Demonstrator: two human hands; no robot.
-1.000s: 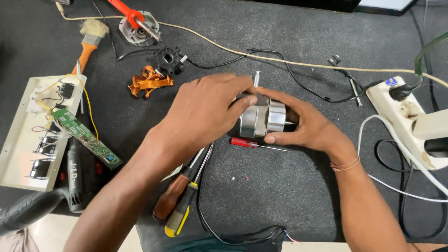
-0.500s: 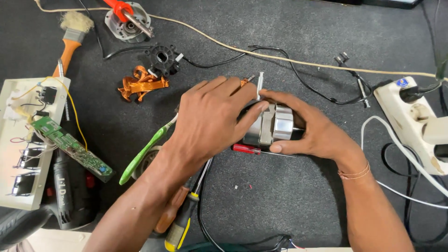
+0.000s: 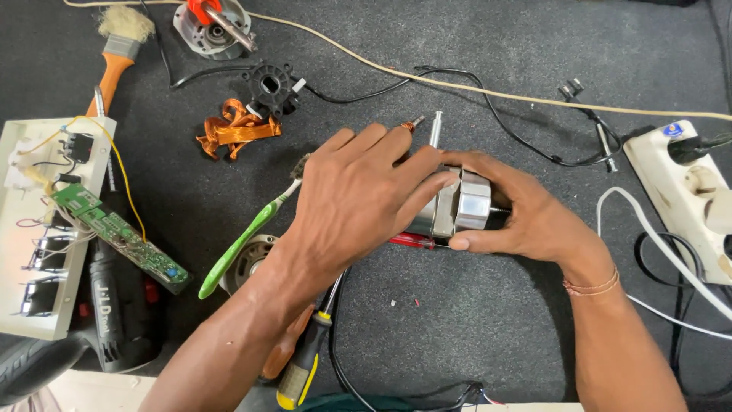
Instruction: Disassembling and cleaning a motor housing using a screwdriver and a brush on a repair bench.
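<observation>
A small silver motor (image 3: 460, 204) lies on the dark desk (image 3: 473, 320) between both hands, its shaft axis running roughly left to right. The left hand (image 3: 354, 202) covers its near end from above, fingers closed over it; the right hand (image 3: 526, 214) grips the opposite end. The ribbed metal casing is bright, a thin shaft poking out rightward.

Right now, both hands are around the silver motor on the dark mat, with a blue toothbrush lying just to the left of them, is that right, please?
Not quite: the toothbrush is green, not blue, as the head view shows. The rest holds: the left hand and right hand both hold the silver motor on the dark mat, and the toothbrush lies just left of them.
</observation>
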